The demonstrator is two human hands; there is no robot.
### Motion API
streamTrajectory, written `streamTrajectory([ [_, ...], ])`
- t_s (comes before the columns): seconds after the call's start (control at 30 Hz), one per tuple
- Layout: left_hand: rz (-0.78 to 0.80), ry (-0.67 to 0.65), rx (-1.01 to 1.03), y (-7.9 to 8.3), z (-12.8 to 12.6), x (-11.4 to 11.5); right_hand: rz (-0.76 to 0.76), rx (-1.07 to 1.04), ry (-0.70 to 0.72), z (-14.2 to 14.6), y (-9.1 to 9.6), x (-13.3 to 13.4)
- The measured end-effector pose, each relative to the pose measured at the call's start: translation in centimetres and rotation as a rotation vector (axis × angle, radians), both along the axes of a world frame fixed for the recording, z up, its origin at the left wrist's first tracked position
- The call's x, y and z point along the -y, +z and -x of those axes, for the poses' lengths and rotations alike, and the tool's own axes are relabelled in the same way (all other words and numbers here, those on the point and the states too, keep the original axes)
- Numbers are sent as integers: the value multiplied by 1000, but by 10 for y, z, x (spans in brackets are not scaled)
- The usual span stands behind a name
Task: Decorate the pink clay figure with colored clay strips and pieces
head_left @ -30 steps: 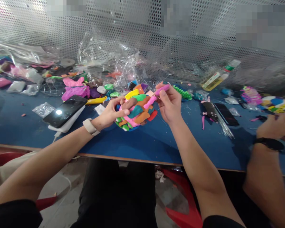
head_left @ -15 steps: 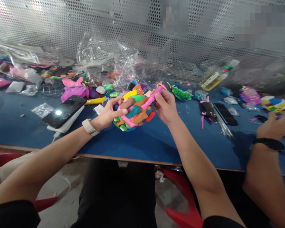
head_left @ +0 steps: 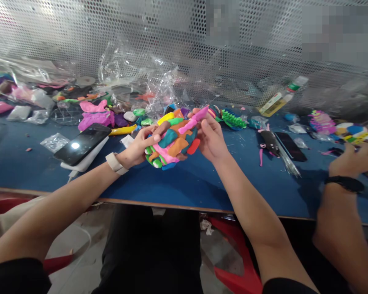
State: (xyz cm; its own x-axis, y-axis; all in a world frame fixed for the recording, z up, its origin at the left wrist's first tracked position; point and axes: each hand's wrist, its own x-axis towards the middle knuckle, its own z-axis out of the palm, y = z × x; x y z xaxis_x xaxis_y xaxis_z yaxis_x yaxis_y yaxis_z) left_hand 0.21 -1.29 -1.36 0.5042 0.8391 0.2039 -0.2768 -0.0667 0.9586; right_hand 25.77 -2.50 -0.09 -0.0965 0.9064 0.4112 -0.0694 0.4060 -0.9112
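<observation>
A lumpy ball of modelling clay (head_left: 173, 143), covered in orange, teal, pink, green and red patches, is held just above the blue table. My left hand (head_left: 139, 147) is closed around its left side, thumb lying on top near a brown piece. A pink clay strip (head_left: 191, 122) lies over the ball's upper right, with its free end sticking up past the edge. Beside that end is my right hand (head_left: 213, 136), thumb lifted away from the strip and fingers apart. Some of its fingertips are hidden behind the clay.
Left of me a phone (head_left: 82, 143) leans on a white block. Clay lumps and plastic bags (head_left: 138, 81) line the table's back along a perforated metal panel. A bottle (head_left: 283, 97) lies tilted against it. At right are another phone (head_left: 290, 147) and a co-worker's hand (head_left: 352, 159).
My right thumb has come off the pink strip and its fingers have spread. The strip's free end now points up more. At right, the co-worker's hand has shifted slightly left.
</observation>
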Motion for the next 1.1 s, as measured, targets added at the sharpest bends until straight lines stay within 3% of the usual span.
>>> streamTrajectory([
  [0.23,173,-28,108,-4,-3,1,24,-10,-48,1,-12,-4],
  [0.4,264,-38,156,-7,-5,2,97,-166,22,2,-14,-3],
  [0.67,237,-88,172,-12,-4,0,162,-287,-22,7,0,4],
  [1.1,227,-100,168,-10,-5,2,205,-262,-35,11,2,7],
])
